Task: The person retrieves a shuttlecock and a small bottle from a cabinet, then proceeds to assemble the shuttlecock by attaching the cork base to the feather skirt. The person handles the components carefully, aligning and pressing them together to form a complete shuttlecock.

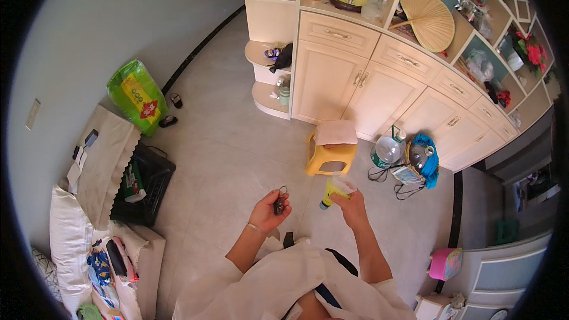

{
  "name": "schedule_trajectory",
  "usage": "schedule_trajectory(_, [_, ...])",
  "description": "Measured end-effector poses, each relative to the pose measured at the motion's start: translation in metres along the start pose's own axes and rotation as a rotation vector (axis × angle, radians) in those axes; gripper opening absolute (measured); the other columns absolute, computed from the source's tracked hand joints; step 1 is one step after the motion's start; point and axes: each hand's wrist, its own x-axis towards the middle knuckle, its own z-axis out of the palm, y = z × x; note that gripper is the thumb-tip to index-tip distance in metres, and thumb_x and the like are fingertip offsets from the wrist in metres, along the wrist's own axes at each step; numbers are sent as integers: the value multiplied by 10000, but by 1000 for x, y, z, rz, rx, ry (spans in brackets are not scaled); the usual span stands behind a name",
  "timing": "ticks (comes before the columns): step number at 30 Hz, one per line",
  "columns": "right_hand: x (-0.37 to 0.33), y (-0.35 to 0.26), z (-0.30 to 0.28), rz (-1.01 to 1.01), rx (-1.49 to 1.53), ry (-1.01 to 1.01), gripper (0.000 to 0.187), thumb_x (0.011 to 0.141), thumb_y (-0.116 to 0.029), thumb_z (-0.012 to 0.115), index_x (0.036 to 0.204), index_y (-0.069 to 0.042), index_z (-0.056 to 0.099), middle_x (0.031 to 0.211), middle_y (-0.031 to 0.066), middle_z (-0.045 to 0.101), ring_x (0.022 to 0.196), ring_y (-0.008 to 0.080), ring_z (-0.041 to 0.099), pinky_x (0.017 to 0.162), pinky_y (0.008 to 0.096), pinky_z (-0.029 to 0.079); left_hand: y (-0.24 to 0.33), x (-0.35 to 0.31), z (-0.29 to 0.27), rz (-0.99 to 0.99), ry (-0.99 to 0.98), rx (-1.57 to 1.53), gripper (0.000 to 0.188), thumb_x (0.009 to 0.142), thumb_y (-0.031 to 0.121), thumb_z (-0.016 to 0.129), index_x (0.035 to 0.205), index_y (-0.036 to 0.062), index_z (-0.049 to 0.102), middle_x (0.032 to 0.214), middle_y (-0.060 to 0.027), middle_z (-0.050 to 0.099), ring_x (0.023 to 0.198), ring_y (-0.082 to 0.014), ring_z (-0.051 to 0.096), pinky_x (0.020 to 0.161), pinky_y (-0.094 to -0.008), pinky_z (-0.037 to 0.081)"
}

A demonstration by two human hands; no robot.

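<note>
My left hand (268, 212) is closed round a small dark key fob (278, 206) with a metal ring (283, 189) standing above the fingers. My right hand (352, 206) grips a yellow tapering object (332, 192) with a bluish-grey end and a pale, translucent part near the fingers; its exact kind is unclear. Both hands are raised in front of my body, apart from each other. Beyond them a yellow plastic stool (332, 158) stands on the floor, with a pale pink cover (336, 133) on its seat.
A cream cabinet (338, 62) lines the far side. Beside it stand a large clear water bottle (388, 150) and a bag with blue cloth (428, 154). To the left are a green package (137, 96), a black crate (157, 186) and a couch (151, 266). A pink box (444, 264) is at right.
</note>
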Motion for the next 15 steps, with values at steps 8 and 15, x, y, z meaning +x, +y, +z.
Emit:
schedule_trajectory(8, [115, -26, 30, -115, -28, -64, 457, 720, -47, 649, 1151, -8, 505, 1032, 50, 577, 937, 133, 535, 815, 267, 434, 64, 21, -11, 139, 136, -55, 122, 871, 186, 529, 873, 67, 552, 880, -71, 589, 720, -179, 539, 675, -326, 484])
schedule_trajectory(15, [200, -72, 99, -186, -53, 14, 495, 696, 2, 656, 1156, 1, 472, 1009, 58, 578, 929, 153, 548, 823, 273, 449, 162, 66, -4, 206, 89, -68, 131, 874, 191, 525, 838, 69, 555, 862, -65, 588, 717, -176, 539, 673, -319, 477])
